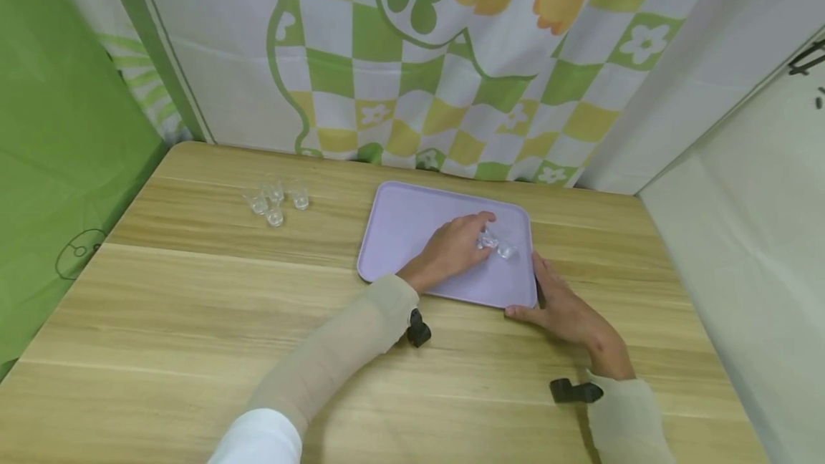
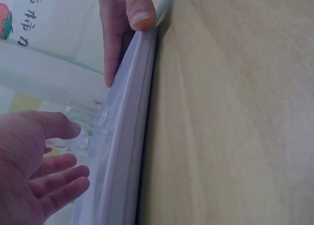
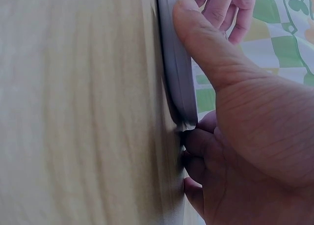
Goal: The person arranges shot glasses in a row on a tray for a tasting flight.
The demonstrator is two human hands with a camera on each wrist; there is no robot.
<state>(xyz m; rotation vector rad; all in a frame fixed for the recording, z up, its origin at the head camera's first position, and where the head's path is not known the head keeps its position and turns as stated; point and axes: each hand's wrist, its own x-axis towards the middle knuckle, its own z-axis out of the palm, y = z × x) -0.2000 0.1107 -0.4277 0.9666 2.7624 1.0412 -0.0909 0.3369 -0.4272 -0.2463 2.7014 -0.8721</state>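
Observation:
A light purple tray (image 1: 412, 215) lies on the wooden table. Over its right half, my left hand (image 1: 454, 243) pinches a small clear cup (image 1: 488, 240) between thumb and forefinger. The hand's other fingers hang loose below in the left wrist view. Right beside that cup, another small clear cup (image 1: 506, 251) stands on the tray. My right hand (image 1: 567, 310) grips the tray's near right corner; its thumb (image 3: 189, 18) presses the front rim, while the other fingers bend along the right side, partly under the edge.
Several small clear cups (image 1: 275, 216) stand in a cluster on the left back of the wooden table (image 1: 213, 292). A patterned green, white and yellow curtain (image 1: 399, 70) hangs behind the table's back edge. A pale wall (image 1: 735, 185) borders the right side.

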